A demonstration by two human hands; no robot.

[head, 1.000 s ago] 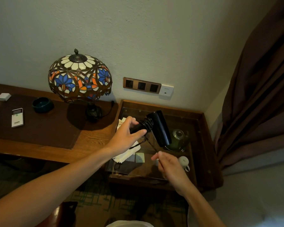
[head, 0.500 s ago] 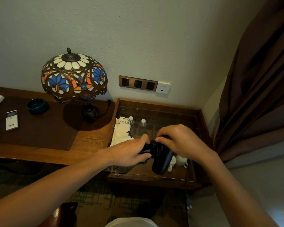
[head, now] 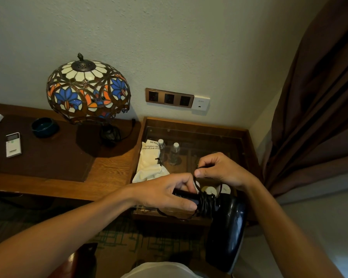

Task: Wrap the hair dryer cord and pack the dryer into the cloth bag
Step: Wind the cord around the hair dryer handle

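A black hair dryer [head: 226,231] hangs low in front of me, barrel pointing down. My left hand [head: 167,194] grips its handle. Black cord [head: 207,203] is coiled in several turns around the handle next to my fingers. My right hand [head: 219,170] pinches a loose loop of that cord just above the coils. The cream cloth bag [head: 151,163] with printed text and a black drawstring lies crumpled on the glass-topped side table [head: 247,149], left of my hands.
Two small water bottles [head: 169,151] stand behind the bag; white cups [head: 209,190] sit under the glass. A stained-glass lamp [head: 88,91], dark bowl [head: 44,127] and white remote [head: 13,145] occupy the desk at left. Wall sockets [head: 169,98] are behind; a brown curtain [head: 319,117] hangs right.
The dryer has come down from over the table toward me. My right hand has moved from below the dryer to above the handle, carrying the cord around it.
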